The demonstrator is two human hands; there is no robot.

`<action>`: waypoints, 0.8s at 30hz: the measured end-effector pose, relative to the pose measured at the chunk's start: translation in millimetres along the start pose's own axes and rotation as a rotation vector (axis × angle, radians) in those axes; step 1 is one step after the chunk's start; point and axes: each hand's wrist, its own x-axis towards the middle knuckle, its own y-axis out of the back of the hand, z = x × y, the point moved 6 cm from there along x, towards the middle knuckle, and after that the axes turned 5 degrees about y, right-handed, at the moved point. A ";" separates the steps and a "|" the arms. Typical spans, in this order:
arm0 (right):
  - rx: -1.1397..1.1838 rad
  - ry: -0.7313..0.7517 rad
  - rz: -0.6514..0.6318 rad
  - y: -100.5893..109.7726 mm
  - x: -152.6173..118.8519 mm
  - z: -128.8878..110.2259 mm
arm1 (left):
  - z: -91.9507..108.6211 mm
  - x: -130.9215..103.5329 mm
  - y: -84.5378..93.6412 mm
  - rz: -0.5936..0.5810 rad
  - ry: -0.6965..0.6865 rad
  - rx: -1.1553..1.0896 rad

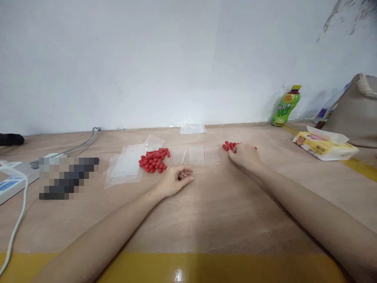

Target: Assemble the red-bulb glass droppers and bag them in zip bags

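Observation:
My right hand (245, 155) is lowered over a small group of red rubber bulbs (226, 146), its fingers pinched together and touching them. What lies between those fingertips is hidden. My left hand (175, 181) rests on the table with nothing in it, the fingers loosely curled and the thumb apart. Just beyond it is a larger heap of red rubber bulbs (151, 161), each with a round head and a narrow neck. Between the two groups, thin clear tubes (196, 156) that look like dropper pipettes lie side by side in a row.
Clear plastic bags (125, 167) lie left of the heap, and another bag (193, 129) is by the wall. At right stand a green bottle (285, 108), a tissue pack (324, 147) and a grey-brown bag (353, 114). A power strip (14, 184) with cables is at left.

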 end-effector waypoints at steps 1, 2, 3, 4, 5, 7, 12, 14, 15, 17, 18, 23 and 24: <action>-0.031 -0.044 -0.024 -1.5 1.0 1.7 | -0.1 -0.1 0.1 0.001 -0.002 0.001; -0.042 -0.059 -0.041 -2.8 1.9 1.8 | -0.1 -0.1 0.2 0.002 -0.003 0.003; -0.044 -0.070 -0.053 -3.7 2.5 1.6 | -0.2 -0.2 0.1 0.002 -0.003 0.006; -0.043 -0.077 -0.062 -4.7 2.7 1.3 | -0.2 -0.3 0.1 0.001 -0.003 0.008; -0.041 -0.083 -0.070 -5.6 2.6 0.9 | 0.0 -0.3 0.2 0.001 -0.003 0.009; -0.042 -0.096 -0.089 -6.5 1.9 0.3 | 0.9 -0.5 0.3 0.001 -0.004 0.011; -0.063 -0.123 -0.132 6.8 6.4 14.7 | 3.3 -0.6 0.3 0.003 -0.015 0.017; -0.095 -0.169 -0.111 18.3 12.5 35.3 | 3.7 -0.5 0.1 0.005 -0.021 0.025; -0.122 -0.188 -0.090 23.8 15.9 47.4 | 3.9 -0.5 0.0 0.006 -0.026 0.029; -0.169 -0.218 -0.089 28.6 22.0 71.1 | 4.5 -0.4 0.2 0.012 -0.037 0.037; -0.195 -0.226 -0.118 27.1 24.1 80.9 | 4.8 -0.4 0.3 0.015 -0.041 0.040; -0.178 -0.260 -0.344 1.1 23.7 97.4 | 6.1 -0.6 0.7 0.019 -0.050 0.043; -0.160 -0.262 -0.350 -2.0 23.3 95.9 | 6.2 -0.7 0.7 0.018 -0.050 0.043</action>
